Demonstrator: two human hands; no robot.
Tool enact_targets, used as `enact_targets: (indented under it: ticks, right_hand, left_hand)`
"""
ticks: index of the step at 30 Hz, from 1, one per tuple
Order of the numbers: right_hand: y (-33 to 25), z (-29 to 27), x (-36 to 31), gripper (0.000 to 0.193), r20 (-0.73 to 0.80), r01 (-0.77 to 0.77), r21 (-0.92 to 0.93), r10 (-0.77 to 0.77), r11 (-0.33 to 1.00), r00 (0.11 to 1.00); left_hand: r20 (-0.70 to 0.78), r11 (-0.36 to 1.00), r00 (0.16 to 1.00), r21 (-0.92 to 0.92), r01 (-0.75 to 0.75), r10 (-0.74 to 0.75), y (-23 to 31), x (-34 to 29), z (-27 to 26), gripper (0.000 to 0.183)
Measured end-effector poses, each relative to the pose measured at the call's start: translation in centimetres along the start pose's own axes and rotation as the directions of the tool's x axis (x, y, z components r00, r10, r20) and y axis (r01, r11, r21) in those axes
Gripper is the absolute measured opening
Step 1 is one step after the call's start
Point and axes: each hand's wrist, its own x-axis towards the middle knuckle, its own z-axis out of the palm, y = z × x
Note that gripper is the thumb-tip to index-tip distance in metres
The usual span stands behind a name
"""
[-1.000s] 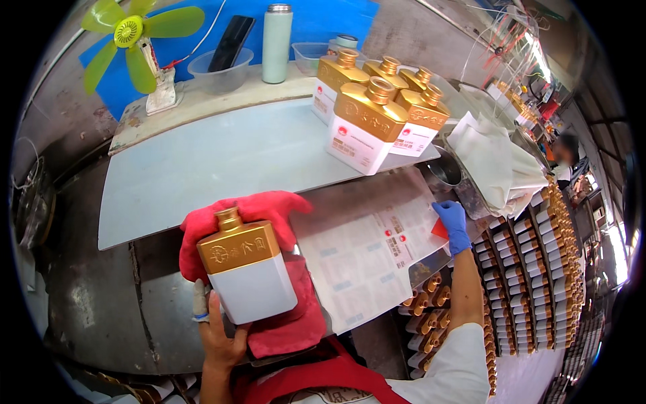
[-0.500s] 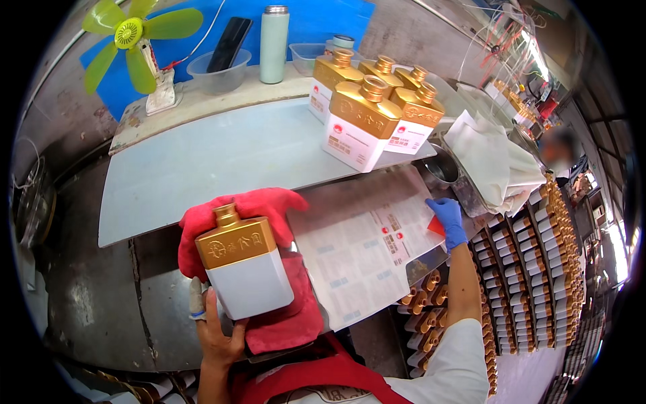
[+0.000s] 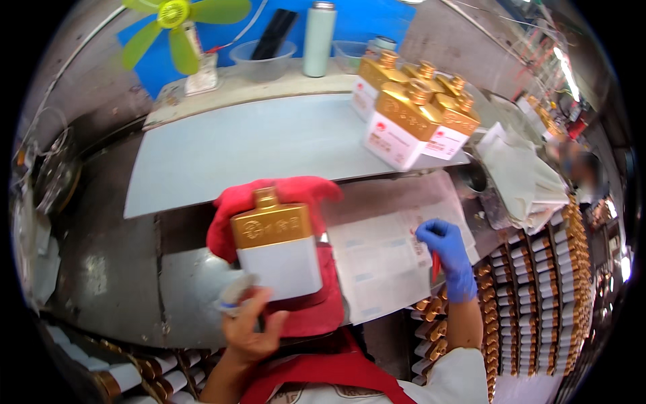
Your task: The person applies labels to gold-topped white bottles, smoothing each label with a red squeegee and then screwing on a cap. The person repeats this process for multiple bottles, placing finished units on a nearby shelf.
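Observation:
A bottle (image 3: 279, 266) with a gold shoulder and a blank white body leans on a red cloth (image 3: 326, 306) in front of me. At its lower left corner is my left hand (image 3: 252, 330), fingers apart, one fingertip wrapped in a pale cover; motion blurs it, and whether it touches the bottle I cannot tell. My right hand (image 3: 449, 256), in a blue glove, is closed over the label sheets (image 3: 377, 289). A thin red flat piece (image 3: 436, 264) shows under its palm. Thumb and forefinger bend together near the printed labels; anything between their tips is too small to name.
Several labelled gold-and-white bottles (image 3: 400, 124) stand on the pale board (image 3: 222, 148). Behind are a green fan (image 3: 173, 13), a flask (image 3: 319, 40) and a plastic tub (image 3: 262, 64). White cloths (image 3: 518, 175) and racked bottles (image 3: 538, 303) fill the right; a person (image 3: 584, 172) is beyond.
The whole view has shifted. My right hand has come from the label sheet's far right edge back toward me, the red piece turning edge-on. My left hand has shifted along the bottle's lower left corner.

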Motion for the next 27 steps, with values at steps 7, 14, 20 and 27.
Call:
enact_targets:
  ticks: [7,14,20,27]
  right_hand:
    - [-4.7,11.6,-8.6,0.008,0.325,0.097,0.351,-0.218,0.931,0.92]
    - [-5.4,16.2,-10.6,0.008,0.294,0.268,0.297,-0.355,0.916,0.887]
    - [-5.5,16.8,-11.6,0.008,0.32,0.34,0.158,-0.374,0.927,0.87]
    - [-9.4,14.1,-10.5,0.019,0.445,0.48,-0.133,-0.381,0.867,0.81]
  left_hand:
    - [0.119,0.845,0.965,-0.466,0.261,-0.232,4.4,3.1,1.1,0.034]
    - [0.124,0.586,0.912,-0.73,0.351,-0.392,3.4,0.7,-0.7,0.024]
    - [0.079,0.511,0.894,-0.797,0.322,-0.44,3.2,0.0,-1.2,0.016]
    - [0.046,0.82,0.965,-0.517,0.245,-0.259,2.6,0.8,-2.8,0.012]
